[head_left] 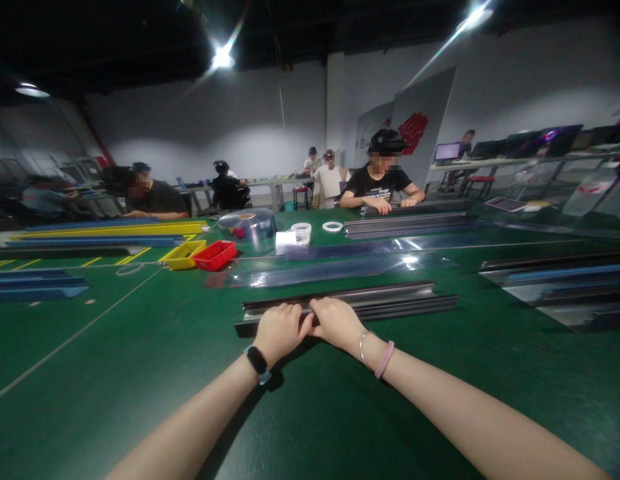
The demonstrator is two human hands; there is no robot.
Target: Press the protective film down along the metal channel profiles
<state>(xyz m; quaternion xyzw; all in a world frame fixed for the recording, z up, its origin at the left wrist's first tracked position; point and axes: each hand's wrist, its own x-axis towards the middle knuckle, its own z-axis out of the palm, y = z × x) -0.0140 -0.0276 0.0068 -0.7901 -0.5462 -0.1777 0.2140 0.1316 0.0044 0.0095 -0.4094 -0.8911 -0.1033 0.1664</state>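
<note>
A long black channel-shaped profile (400, 303) lies crosswise on the green table in front of me. Toward its left end, my left hand (281, 330) is closed over the near side, fingers curled across the top. Right beside it, my right hand (336, 325) grips the same profile, and the two thumbs almost meet. The fingertips of both hands are hidden behind the profile's edge. Just beyond it lie flat strips of clear plastic film (330, 270).
A yellow bin (186, 256) and a red bin (215, 256) stand at the left, near a roll of clear film (260, 230). White tape rings (333, 227) lie behind. More profiles (580, 283) rest at the right. A co-worker (383, 180) sits across the table.
</note>
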